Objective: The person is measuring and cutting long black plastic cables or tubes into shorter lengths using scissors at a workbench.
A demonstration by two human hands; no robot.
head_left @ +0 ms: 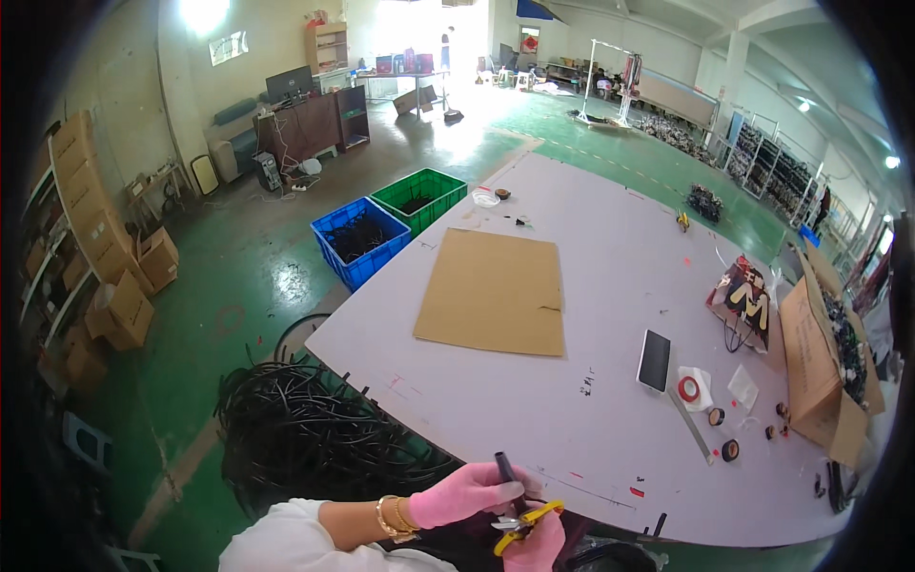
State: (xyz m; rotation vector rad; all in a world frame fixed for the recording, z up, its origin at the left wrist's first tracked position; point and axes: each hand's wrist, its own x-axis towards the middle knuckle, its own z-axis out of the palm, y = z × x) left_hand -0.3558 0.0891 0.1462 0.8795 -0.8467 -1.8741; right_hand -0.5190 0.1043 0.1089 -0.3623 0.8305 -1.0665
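Left hand [464, 495] clamps a short black cable [506, 474]; right hand [537, 545] squeezes yellow-handled cutters [522, 520].

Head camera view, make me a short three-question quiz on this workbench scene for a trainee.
1. True or false: the sheet of cardboard lies flat on the table.
2. Which crate stands nearer the pile of black cables on the floor: A) the blue crate, B) the green crate?
3. Fill in: the yellow-handled cutters and the end of a black cable sit between the two hands, the left hand and the right hand, both in ____ gloves.

Key:
1. True.
2. A.
3. Pink.
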